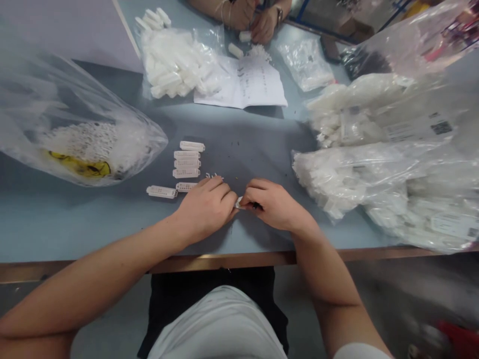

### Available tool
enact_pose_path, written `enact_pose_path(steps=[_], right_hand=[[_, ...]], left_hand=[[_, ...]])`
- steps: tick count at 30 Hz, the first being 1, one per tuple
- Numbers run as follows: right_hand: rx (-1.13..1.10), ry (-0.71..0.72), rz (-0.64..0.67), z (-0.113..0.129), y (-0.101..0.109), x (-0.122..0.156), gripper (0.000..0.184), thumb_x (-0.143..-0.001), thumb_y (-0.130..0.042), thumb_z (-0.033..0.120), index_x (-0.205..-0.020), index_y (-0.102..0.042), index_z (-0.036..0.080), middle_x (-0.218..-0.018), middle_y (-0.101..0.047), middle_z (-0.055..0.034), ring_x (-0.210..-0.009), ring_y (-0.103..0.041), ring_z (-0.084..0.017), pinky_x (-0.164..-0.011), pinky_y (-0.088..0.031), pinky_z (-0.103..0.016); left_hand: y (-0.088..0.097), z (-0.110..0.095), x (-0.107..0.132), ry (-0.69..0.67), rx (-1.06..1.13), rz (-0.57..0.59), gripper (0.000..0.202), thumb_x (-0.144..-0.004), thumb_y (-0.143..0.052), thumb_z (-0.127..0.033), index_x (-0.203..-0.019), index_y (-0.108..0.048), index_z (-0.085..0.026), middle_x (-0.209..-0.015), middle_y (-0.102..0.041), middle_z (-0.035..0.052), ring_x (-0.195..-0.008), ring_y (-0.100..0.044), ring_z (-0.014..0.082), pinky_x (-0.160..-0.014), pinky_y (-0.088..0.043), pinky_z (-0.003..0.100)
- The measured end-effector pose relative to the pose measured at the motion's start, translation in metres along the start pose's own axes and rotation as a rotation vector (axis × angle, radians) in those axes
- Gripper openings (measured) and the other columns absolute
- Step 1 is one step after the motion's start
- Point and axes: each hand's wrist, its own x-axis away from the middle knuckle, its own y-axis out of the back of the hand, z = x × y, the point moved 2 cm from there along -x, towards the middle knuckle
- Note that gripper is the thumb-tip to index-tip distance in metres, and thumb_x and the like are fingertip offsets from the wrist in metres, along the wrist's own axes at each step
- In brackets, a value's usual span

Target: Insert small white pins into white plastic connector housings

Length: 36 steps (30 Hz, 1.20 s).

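Close to the table's front edge, my left hand [207, 207] and my right hand [273, 203] meet with fingers closed around a small white plastic part [238, 203]. Most of that part is hidden by the fingers. Something small and dark [257, 205] shows under my right fingers; its kind is unclear. Left of my hands lie several flat white plastic casings with slots, among them a casing at the top of the column [192, 146] and one set apart [161, 192]. Tiny white pieces [214, 176] lie just beyond my left fingers.
A clear bag of small white parts [93, 139] stands at left. More bags of white parts [333, 179] crowd the right side. Across the table [247, 134], another person's hands [262, 25] work behind a paper sheet [258, 87] and a bag of white pieces [172, 62].
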Motion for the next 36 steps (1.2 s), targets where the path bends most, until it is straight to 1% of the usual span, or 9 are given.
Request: enact_pose_path(steps=[5,11,15,18,22,25,28,31,36], right_hand=[[-0.091,-0.083,0.021,-0.002,0.002,-0.001,0.017,-0.079,-0.061,0.003,-0.080,-0.060,0.019,-0.081,-0.059,-0.0002,-0.075,-0.054,-0.014,-0.069,-0.041,-0.024],[-0.159,-0.151,0.033,-0.006,-0.001,-0.003,0.015,-0.079,-0.067,0.011,-0.084,-0.056,0.020,-0.083,-0.062,-0.0005,-0.075,-0.055,-0.015,-0.068,-0.042,-0.025],[-0.167,-0.175,0.026,-0.008,0.001,-0.003,0.014,-0.079,-0.067,0.012,-0.086,-0.058,0.020,-0.084,-0.064,-0.0005,-0.076,-0.057,-0.014,-0.068,-0.042,-0.026],[-0.177,-0.200,-0.064,-0.012,0.008,-0.001,0.010,-0.081,-0.069,0.019,-0.088,-0.062,0.020,-0.085,-0.066,-0.0009,-0.078,-0.058,-0.015,-0.069,-0.043,-0.027],[-0.197,-0.282,-0.299,-0.019,0.016,0.002,0.007,-0.084,-0.071,0.026,-0.086,-0.066,0.021,-0.081,-0.066,0.0001,-0.074,-0.058,-0.014,-0.067,-0.043,-0.027],[-0.215,-0.318,-0.409,-0.021,0.018,0.004,0.013,-0.087,-0.067,0.033,-0.084,-0.067,0.021,-0.078,-0.065,0.0002,-0.069,-0.056,-0.013,-0.064,-0.043,-0.027],[-0.228,-0.334,-0.474,-0.022,0.017,0.004,0.018,-0.089,-0.064,0.037,-0.082,-0.066,0.021,-0.076,-0.064,0.0003,-0.067,-0.055,-0.013,-0.062,-0.043,-0.027],[-0.240,-0.337,-0.522,-0.024,0.017,0.005,0.020,-0.090,-0.063,0.038,-0.081,-0.064,0.021,-0.075,-0.064,0.0005,-0.066,-0.055,-0.012,-0.061,-0.043,-0.026],[-0.236,-0.319,-0.544,-0.025,0.017,0.006,0.019,-0.090,-0.063,0.037,-0.081,-0.064,0.021,-0.074,-0.063,0.0010,-0.065,-0.054,-0.012,-0.061,-0.043,-0.026]], left_hand=[[0.001,-0.003,0.000,-0.041,-0.051,-0.033,0.027,-0.095,-0.050,-0.028,-0.073,-0.061,-0.016,-0.070,-0.060,0.0063,-0.075,-0.054,0.0221,-0.067,-0.045,0.035],[0.001,-0.005,0.000,-0.070,-0.083,-0.050,0.027,-0.095,-0.049,-0.026,-0.074,-0.062,-0.016,-0.069,-0.059,0.0066,-0.074,-0.054,0.0217,-0.065,-0.043,0.035],[0.001,-0.003,-0.001,-0.039,-0.050,-0.030,0.028,-0.096,-0.048,-0.027,-0.075,-0.063,-0.016,-0.070,-0.061,0.0071,-0.076,-0.055,0.0222,-0.067,-0.044,0.036],[0.001,-0.001,-0.001,0.009,-0.007,-0.013,0.026,-0.095,-0.051,-0.028,-0.079,-0.066,-0.016,-0.073,-0.063,0.0083,-0.080,-0.056,0.0235,-0.069,-0.046,0.037],[0.000,0.002,0.000,0.034,-0.015,0.008,0.020,-0.091,-0.056,-0.028,-0.082,-0.069,-0.016,-0.074,-0.064,0.0081,-0.081,-0.057,0.0254,-0.070,-0.047,0.039],[0.001,0.005,0.003,0.045,0.016,0.019,0.017,-0.088,-0.062,-0.030,-0.092,-0.070,-0.016,-0.081,-0.066,0.0088,-0.085,-0.058,0.0263,-0.072,-0.048,0.039],[0.004,0.010,0.005,0.038,0.050,-0.001,0.017,-0.087,-0.065,-0.032,-0.097,-0.070,-0.018,-0.088,-0.068,0.0082,-0.088,-0.058,0.0247,-0.073,-0.047,0.037],[0.008,0.013,0.006,-0.033,0.027,-0.050,0.012,-0.091,-0.060,-0.031,-0.092,-0.070,-0.025,-0.086,-0.069,0.0029,-0.082,-0.057,0.0191,-0.071,-0.044,0.034],[0.012,0.014,0.004,-0.118,-0.008,-0.068,0.011,-0.093,-0.058,-0.027,-0.095,-0.069,-0.028,-0.088,-0.071,-0.0001,-0.078,-0.055,0.0165,-0.067,-0.040,0.033]])
